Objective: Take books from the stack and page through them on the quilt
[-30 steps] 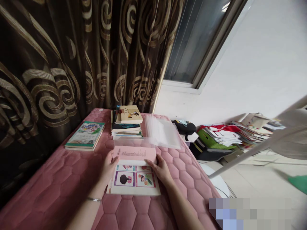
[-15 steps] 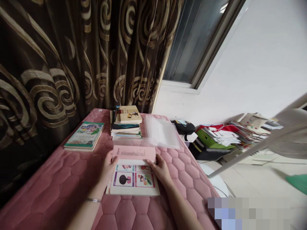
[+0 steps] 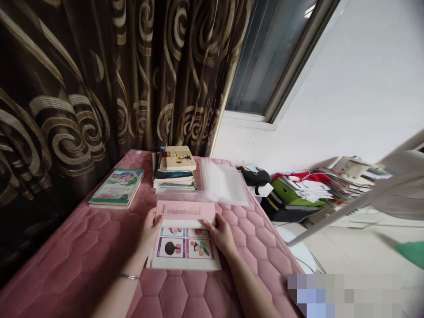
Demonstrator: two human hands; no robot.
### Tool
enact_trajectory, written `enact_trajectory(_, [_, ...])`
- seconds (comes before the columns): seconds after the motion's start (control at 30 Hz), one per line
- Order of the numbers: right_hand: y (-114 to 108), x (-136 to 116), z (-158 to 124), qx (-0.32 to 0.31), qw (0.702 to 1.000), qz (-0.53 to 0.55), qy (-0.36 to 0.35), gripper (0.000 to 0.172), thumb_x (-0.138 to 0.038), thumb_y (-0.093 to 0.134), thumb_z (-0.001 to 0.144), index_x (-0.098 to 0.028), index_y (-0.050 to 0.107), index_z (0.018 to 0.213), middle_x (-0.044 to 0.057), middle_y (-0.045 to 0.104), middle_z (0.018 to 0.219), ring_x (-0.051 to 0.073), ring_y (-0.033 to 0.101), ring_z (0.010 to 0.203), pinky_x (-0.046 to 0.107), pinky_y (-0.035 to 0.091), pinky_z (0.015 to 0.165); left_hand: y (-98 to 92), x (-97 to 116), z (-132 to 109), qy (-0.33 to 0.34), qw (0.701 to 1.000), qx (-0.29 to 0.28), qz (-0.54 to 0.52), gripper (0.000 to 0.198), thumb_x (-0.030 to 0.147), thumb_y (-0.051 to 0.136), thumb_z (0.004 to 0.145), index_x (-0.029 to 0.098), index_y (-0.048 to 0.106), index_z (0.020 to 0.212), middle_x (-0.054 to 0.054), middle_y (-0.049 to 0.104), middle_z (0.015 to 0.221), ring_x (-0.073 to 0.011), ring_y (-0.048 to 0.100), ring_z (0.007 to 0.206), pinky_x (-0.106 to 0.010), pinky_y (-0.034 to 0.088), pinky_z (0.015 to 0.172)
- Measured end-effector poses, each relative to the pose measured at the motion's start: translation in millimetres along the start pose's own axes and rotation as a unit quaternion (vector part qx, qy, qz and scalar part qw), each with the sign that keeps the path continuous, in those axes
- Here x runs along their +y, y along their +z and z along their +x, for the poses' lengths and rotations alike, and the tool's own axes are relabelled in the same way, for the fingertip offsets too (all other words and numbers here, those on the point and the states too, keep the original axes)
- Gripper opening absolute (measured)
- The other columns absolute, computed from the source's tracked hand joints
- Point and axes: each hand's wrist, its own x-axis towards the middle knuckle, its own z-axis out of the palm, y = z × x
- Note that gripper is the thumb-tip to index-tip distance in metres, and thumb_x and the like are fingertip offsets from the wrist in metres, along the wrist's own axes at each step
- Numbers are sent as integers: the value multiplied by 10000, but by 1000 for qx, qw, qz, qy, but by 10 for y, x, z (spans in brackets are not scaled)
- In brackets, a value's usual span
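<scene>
A picture book (image 3: pixel 184 251) lies flat on the pink quilted surface (image 3: pixel 82 260) in front of me. Its pink cover flap (image 3: pixel 185 211) is folded up at the far end, inside a clear plastic sleeve. My left hand (image 3: pixel 149 232) grips the book's left edge with the thumb on the pink flap. My right hand (image 3: pixel 221 233) holds the right edge, fingers curled on the flap's corner. A thin bracelet is on my left wrist.
A stack of books (image 3: pixel 175 170) stands beyond the picture book, and clear plastic sleeves (image 3: pixel 223 182) lie to its right. A green-covered book (image 3: pixel 117 187) lies at the left by the dark patterned curtain (image 3: pixel 99 79). Piled papers and books (image 3: pixel 318 187) cover the floor at the right.
</scene>
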Motion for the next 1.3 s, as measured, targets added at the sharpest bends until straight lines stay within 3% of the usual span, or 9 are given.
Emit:
enact_trajectory(0.2, [15,60,10,-4,1000,14,-11,405,-555,691,705,-174,576,782,-15,555,663,140,461,611,237,381,524,-18,-32,10,-23,999,-12,-29,548,382,753,611,166,549,1072,-100,688,1057,-267,643,1009,-415,460,928])
enact_trajectory(0.9, [1,-18,-15,-5,1000,26,6,391,-516,731,678,-196,507,682,-34,525,597,131,464,570,235,369,486,-12,27,-9,-25,1000,-1,-7,481,380,728,632,161,575,1032,-109,690,1044,-277,638,1001,-412,467,908])
enact_trajectory(1.07, [8,23,-4,-29,996,84,11,368,-485,733,695,-172,604,840,35,678,787,199,604,722,283,493,615,-25,26,-12,-12,999,-26,-36,494,428,702,677,147,587,1067,-104,693,1050,-262,637,994,-363,483,873])
enact_trajectory(1.3, [13,32,-3,-39,992,117,12,397,-452,748,691,-175,638,953,77,715,946,255,649,879,352,533,749,-22,-13,31,-34,999,-9,-18,441,435,722,646,147,625,965,-84,711,943,-242,648,871,-344,492,807])
